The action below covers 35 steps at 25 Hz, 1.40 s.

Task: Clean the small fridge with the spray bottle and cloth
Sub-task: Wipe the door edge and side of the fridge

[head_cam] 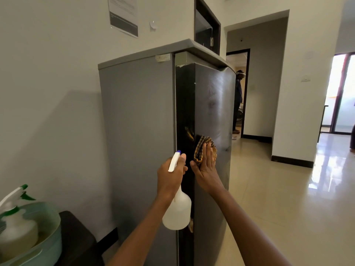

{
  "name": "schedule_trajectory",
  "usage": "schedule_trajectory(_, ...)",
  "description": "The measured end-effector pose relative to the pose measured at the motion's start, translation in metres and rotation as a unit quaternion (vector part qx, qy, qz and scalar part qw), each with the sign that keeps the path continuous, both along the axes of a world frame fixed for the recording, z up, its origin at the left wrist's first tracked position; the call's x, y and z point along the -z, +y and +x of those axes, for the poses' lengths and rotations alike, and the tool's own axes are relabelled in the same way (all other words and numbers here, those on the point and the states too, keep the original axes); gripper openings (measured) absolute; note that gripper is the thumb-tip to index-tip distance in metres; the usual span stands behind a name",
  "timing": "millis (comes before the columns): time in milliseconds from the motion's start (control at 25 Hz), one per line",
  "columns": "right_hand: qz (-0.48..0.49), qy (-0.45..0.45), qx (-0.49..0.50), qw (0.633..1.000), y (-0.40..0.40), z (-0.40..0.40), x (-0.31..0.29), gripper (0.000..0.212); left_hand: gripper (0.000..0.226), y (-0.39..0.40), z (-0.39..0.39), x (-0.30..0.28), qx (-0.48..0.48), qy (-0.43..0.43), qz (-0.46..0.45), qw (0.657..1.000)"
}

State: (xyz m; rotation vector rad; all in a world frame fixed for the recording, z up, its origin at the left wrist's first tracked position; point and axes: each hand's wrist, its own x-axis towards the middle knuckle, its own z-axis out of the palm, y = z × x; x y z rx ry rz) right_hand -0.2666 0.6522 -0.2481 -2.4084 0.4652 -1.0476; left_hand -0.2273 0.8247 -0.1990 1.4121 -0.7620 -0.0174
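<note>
Both arms reach fwd. Left hand (170, 176) grips bottle (177, 212) by the neck, nozzle up, near fridge (138, 131) door edge. Right hand (206, 167), fingers flat, presses cloth (199, 147) vs door front, just right of bottle.

Both bare forearms are extended forward and upward from the bottom of the view, converging toward the middle. The left hand (170, 177) is curled round the neck of the spray bottle (177, 210), with the thumb raised beside the nozzle. The right hand (206, 169) is held flat, fingers straight and together and pointing up, pressed against the cloth (199, 148), thumb spread toward the left hand, just beside it
</note>
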Motion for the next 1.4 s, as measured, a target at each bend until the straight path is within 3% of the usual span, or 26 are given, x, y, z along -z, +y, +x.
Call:
schedule_trajectory(240,-0.013,0.005,0.013,1.0,0.009,-0.005,0.006,0.08,0.031,0.005,-0.017,0.079,-0.02,0.066,0.02,0.997)
schedule_trajectory(600,-0.003,0.044,0.008,0.999,0.011,-0.012,0.046,0.083,0.024,0.013,-0.01,0.146,-0.005,0.086,0.066,0.994)
schedule_trajectory(920,0.037,0.062,0.003,0.997,0.018,-0.015,0.089,0.082,0.023,0.025,-0.027,0.223,-0.027,0.183,0.145,0.972)
schedule_trajectory(1080,0.047,0.068,0.001,0.997,0.022,-0.017,0.101,0.084,0.014,0.025,-0.033,0.243,0.012,0.198,0.156,0.968)
schedule_trajectory(1400,0.071,0.104,-0.004,0.992,0.035,-0.026,0.139,0.085,0.021,0.015,-0.037,0.262,-0.029,0.194,0.182,0.963)
